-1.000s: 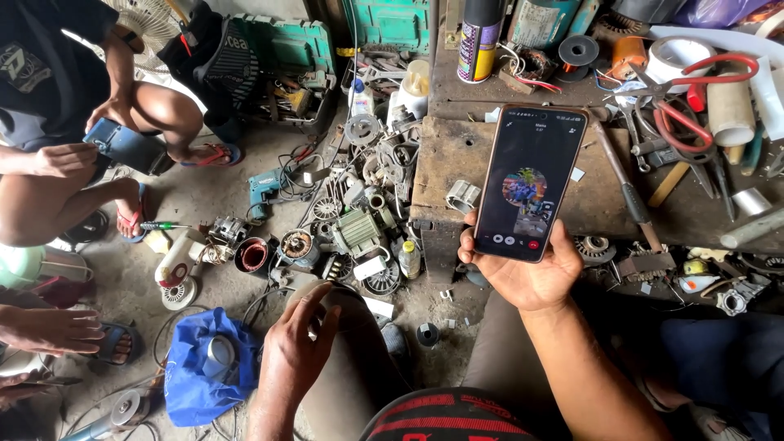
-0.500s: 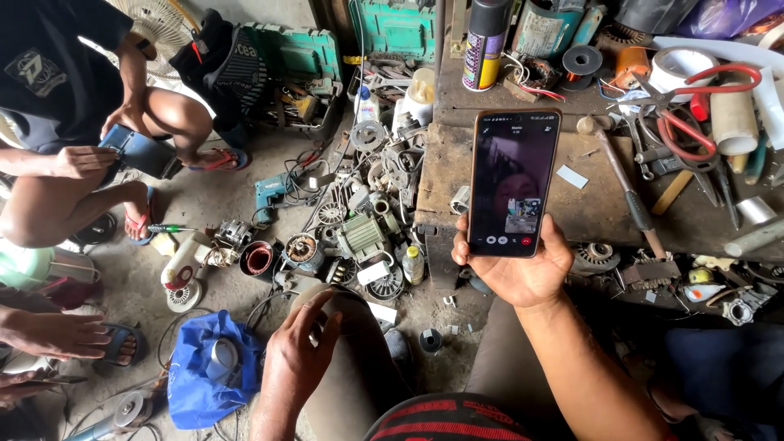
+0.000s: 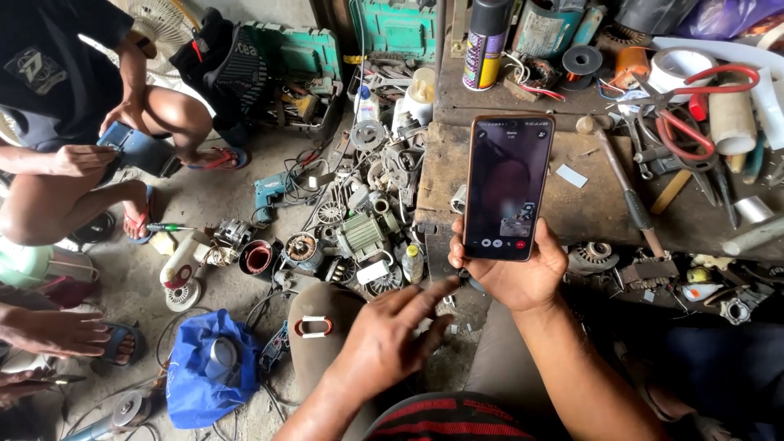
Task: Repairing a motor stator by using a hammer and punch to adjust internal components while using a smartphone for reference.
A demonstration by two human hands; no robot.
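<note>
Right hand [image 3: 523, 273] holds a phone [image 3: 508, 188] upright, with the fingers curled round its bottom end and the thumb on its left side. The phone's dark screen faces the person, and it hangs over the front edge of a wooden workbench [image 3: 588, 204].

Left hand [image 3: 384, 339] holds nothing. It is spread out flat, and its pointing finger reaches toward the bottom of the phone, close but not touching.

Going from big things to small: the workbench is full of tools. On the floor by its left edge lies a big heap of motor parts [image 3: 351, 220]. A blue bag [image 3: 204, 367] lies near the person's left knee. A spray can [image 3: 486, 41] stands at the back edge of the workbench. Red-handled cutters [image 3: 694, 106] lie near its right end, and a hammer [image 3: 625, 184] lies just right of the phone.

Another person sits on the floor at the left holding a blue tool [image 3: 135, 151].

The phone looks at risk. Only its bottom end is gripped, so a bump from the reaching finger could tip it, and it might fall onto the hard metal parts and crack.
</note>
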